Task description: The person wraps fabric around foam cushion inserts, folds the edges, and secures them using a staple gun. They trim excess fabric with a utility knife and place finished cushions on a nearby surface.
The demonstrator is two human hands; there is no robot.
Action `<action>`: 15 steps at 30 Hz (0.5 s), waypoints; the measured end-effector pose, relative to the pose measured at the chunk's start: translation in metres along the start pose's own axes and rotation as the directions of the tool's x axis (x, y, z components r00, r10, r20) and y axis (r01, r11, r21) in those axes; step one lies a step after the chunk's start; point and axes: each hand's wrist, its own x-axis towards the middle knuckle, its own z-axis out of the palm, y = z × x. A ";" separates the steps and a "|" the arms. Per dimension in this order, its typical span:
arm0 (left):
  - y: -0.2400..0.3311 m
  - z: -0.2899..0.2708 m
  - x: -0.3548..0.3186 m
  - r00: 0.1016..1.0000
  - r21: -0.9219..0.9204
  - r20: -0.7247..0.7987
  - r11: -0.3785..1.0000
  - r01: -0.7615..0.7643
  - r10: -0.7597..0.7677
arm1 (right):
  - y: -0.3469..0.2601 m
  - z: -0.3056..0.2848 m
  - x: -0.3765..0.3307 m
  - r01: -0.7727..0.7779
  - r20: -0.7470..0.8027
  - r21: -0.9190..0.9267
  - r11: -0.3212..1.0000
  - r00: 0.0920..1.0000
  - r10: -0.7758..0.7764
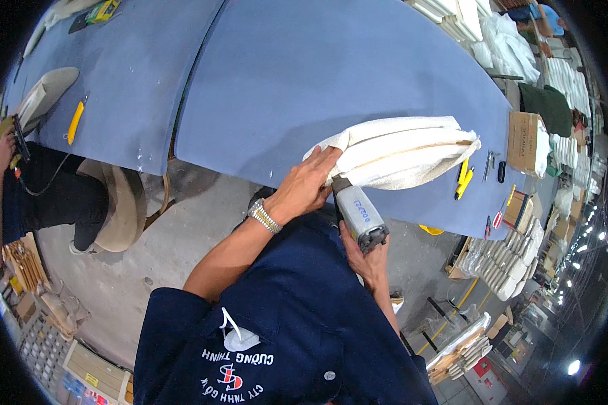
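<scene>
A curved padded seat piece (pixel 398 158) in off-white fabric stands on its edge at the near side of the blue table. A narrow wooden strip shows along its upturned side. My left hand (pixel 311 182) grips the fabric at its left end, fingers bent over the edge. In my right hand (pixel 368 260) is a grey staple gun (pixel 359 210), its nose against or very near the piece's near left corner, just beside my left fingers. The gun's body partly hides my right fingers.
On the blue table (pixel 304 74) lie yellow cutters (pixel 463 181), scissors (pixel 497 220) and a black-handled tool (pixel 501 171). Another yellow cutter (pixel 76 123) is at left, where a co-worker's hand (pixel 5 150) holds a tool against a padded piece. A cardboard box (pixel 522 143) sits at right.
</scene>
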 end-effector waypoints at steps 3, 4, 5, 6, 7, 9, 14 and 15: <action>0.002 0.000 0.000 0.999 0.016 0.025 0.999 0.030 -0.031 | -0.003 0.002 -0.001 -0.001 0.004 0.032 0.999 1.000 0.001; 0.002 0.001 -0.001 0.998 0.017 0.040 0.999 0.045 -0.046 | -0.003 0.002 -0.001 -0.025 0.012 0.058 0.998 1.000 0.025; 0.002 0.002 -0.001 0.997 0.001 0.050 0.998 0.059 -0.059 | -0.003 0.004 -0.001 -0.051 0.019 0.085 0.995 0.999 0.049; 0.000 0.007 -0.004 0.998 0.007 0.023 0.998 0.056 -0.056 | -0.002 0.005 -0.002 -0.077 0.027 0.112 0.991 0.997 0.074; -0.006 0.014 -0.009 0.999 0.015 -0.006 0.999 0.047 -0.047 | 0.011 0.011 -0.002 -0.065 0.044 0.121 0.991 0.997 0.060; -0.007 0.016 -0.011 0.999 0.013 -0.014 0.999 0.034 -0.034 | 0.038 0.021 -0.005 -0.056 0.061 0.122 0.991 0.997 0.049; -0.002 -0.002 -0.001 1.000 -0.028 -0.027 1.000 0.015 -0.016 | 0.006 0.009 0.008 -0.006 0.002 0.114 0.993 1.000 0.006; -0.002 -0.004 0.002 0.999 -0.044 -0.050 0.999 0.013 -0.015 | 0.004 0.007 0.007 0.045 -0.033 0.115 0.992 0.999 -0.041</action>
